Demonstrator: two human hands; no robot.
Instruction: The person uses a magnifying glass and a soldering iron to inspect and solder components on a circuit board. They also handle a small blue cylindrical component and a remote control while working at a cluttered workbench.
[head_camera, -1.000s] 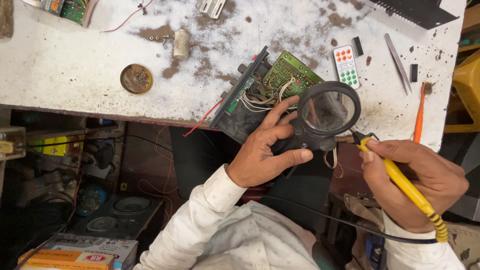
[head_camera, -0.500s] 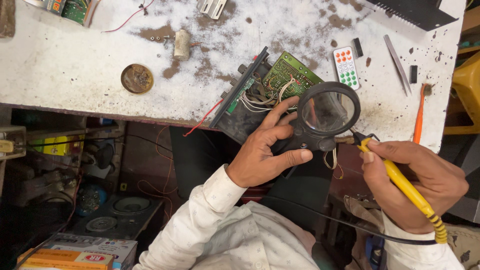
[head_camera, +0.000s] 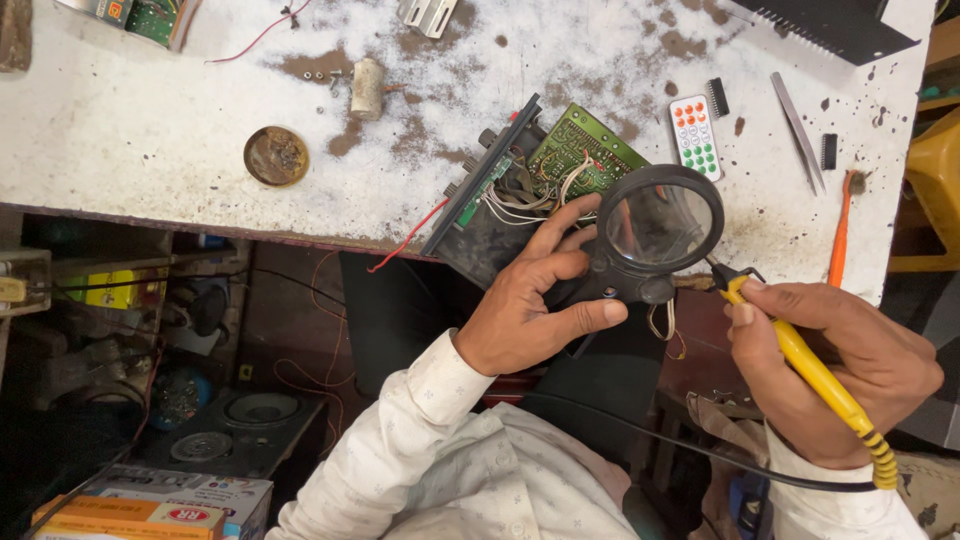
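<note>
Two hands show no shift from the earlier frames. The stained white workbench (head_camera: 150, 90) carries the green circuit board (head_camera: 580, 150) at its near edge. Over the board, the left hand (head_camera: 530, 300) grips a black magnifier (head_camera: 660, 225); right of the board, the right hand (head_camera: 850, 370) clasps a yellow soldering iron (head_camera: 810, 370).

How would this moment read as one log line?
left hand: holds magnifying glass over circuit board | right hand: grips yellow soldering iron | workbench: stained
</note>
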